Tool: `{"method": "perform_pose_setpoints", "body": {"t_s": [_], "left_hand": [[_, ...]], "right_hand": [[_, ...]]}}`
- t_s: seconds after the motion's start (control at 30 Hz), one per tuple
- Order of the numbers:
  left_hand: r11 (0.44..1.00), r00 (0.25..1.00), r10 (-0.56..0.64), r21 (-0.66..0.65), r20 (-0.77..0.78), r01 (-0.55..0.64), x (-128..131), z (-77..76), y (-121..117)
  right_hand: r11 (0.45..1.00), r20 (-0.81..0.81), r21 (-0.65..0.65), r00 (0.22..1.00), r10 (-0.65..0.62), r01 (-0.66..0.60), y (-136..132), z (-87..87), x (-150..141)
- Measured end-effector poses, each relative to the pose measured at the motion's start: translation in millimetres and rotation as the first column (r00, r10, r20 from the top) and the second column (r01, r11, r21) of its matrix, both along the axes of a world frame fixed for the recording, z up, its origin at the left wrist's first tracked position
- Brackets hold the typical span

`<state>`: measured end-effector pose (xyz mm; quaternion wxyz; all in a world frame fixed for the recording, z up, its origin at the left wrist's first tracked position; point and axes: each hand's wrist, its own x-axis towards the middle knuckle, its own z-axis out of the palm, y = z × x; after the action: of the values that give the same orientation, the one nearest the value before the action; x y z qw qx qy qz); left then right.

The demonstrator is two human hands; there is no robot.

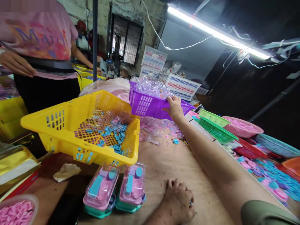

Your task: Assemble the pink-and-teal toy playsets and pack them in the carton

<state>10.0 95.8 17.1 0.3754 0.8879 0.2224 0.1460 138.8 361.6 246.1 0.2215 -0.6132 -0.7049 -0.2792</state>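
Note:
My right hand (175, 108) reaches forward and grips the near rim of a purple basket (150, 107), fingers over the edge. Clear plastic covers (153, 87) fill that basket. On the wooden table (161, 162), my left hand (179, 200) rests with curled fingers; a small bluish bit shows by its edge, too hidden to name. To its left stand two clear-lidded toy boxes (102, 190) with pink, blue and lilac pieces inside and teal bases. Behind them a yellow basket (89, 150) holds small blue pieces (114, 134) and some clear covers.
Pink pieces and clear plastic (159, 128) lie below the purple basket. Green (217, 131), pink (243, 126) and blue baskets line the right, beside heaped blue pieces (281, 175). A pink-filled tub (17, 211) sits front left. Another person (44, 47) stands behind the yellow basket.

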Motion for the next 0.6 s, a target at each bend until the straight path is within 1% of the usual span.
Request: {"method": "perform_pose_setpoints", "body": {"t_s": [0.13, 0.23, 0.3, 0.43, 0.6], "left_hand": [[1.000, 1.000, 0.000, 0.016, 0.002, 0.000, -4, 7.7, -1], [1.000, 1.000, -0.005, 0.012, -0.008, 0.005, -6, 9.7, -1], [1.000, 1.000, -0.007, 0.018, -0.010, 0.007, -6, 8.8, -2], [0.999, 1.000, 0.002, 0.042, 0.002, -0.002, -4, 3.1, -1], [0.998, 1.000, 0.005, 0.058, 0.006, -0.005, -2, -1.2, 0]], "right_hand": [[0.997, 0.007, 0.070, 0.999, 0.037, -0.037, -50, -15.1, 19], [0.997, -0.004, 0.082, 1.000, 0.013, -0.012, -82, -29.1, 26], [0.996, -0.019, 0.084, 1.000, -0.017, 0.019, -98, -36.6, 26], [0.991, -0.064, 0.087, 0.994, -0.092, 0.098, -115, -42.3, 24], [0.982, -0.112, 0.023, 0.976, -0.186, 0.190, -118, -35.6, 27]]}}
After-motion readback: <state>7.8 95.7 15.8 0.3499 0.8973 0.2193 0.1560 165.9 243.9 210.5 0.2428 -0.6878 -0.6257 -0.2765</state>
